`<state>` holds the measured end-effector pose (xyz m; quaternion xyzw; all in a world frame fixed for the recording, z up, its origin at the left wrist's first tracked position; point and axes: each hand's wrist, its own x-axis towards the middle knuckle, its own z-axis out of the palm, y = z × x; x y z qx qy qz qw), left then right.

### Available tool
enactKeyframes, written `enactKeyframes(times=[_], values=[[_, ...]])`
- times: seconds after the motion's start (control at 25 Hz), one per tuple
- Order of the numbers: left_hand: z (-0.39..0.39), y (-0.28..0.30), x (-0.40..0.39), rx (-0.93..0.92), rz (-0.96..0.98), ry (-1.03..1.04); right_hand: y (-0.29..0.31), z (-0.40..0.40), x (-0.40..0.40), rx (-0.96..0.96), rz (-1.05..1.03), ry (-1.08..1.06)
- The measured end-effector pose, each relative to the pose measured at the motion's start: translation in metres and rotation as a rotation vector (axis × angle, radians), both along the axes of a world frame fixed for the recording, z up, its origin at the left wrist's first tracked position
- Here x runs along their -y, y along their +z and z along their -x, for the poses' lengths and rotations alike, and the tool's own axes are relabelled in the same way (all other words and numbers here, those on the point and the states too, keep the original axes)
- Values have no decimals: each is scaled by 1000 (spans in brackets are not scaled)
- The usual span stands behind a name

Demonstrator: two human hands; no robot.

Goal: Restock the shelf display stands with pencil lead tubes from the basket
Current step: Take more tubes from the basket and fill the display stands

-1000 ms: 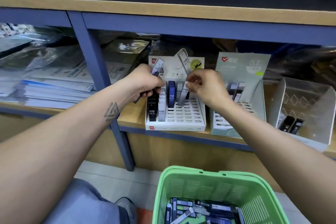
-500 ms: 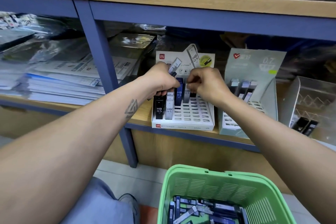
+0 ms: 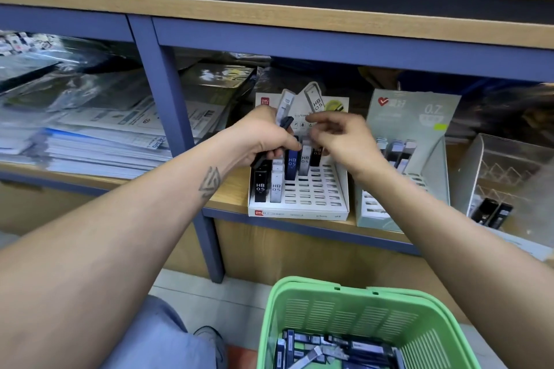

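Gripping a bundle of light, stiff, slick lead tubes [image 3: 284, 117] midway, the left hand [image 3: 263, 141] feeds the loosely open right hand [image 3: 338, 141].

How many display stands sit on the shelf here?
3. White cardboard slotted stand under the hands, pale green cardboard stand to its right, clear plastic stand at far right. Others may be hidden behind.

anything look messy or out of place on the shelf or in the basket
Nothing looks damaged or spilled. The tubes in the green basket lie jumbled, and the white display stand is filled unevenly, with many slots bare. The left hand grips a bunch of tubes.
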<state>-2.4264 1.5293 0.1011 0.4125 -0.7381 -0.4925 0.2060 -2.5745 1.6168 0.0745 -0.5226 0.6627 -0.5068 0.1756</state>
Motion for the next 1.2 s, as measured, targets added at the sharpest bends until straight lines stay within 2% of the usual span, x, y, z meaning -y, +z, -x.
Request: enactKeyframes(times=[0.04,0.08,0.2,0.32,0.44,0.64,0.8,0.92,1.0,1.08,1.2], values=[[0,-1,-3,-14,-25,-70,7,-3,-4,212,13,57],[0,-1,-7,-22,-37,-145,13,-6,-6,304,11,97],[3,-2,-15,-80,-67,-268,19,-10,-8,308,-35,96],[5,2,-18,-198,-202,-302,22,-5,-11,386,-23,57],[1,4,-16,-256,-355,-251,27,7,-15,391,16,11],[-9,2,-14,-124,-338,-220,29,20,-22,392,67,-33],[-6,3,-10,-206,-378,-120,24,27,-27,422,110,2],[-2,5,-6,-280,-371,-25,20,33,-30,449,69,36],[1,5,-3,-284,-313,15,19,36,-31,298,-19,48],[5,5,-3,-268,-220,17,19,33,-30,30,-112,90],[12,6,-6,-206,-64,-15,23,20,-22,-271,-130,132]])
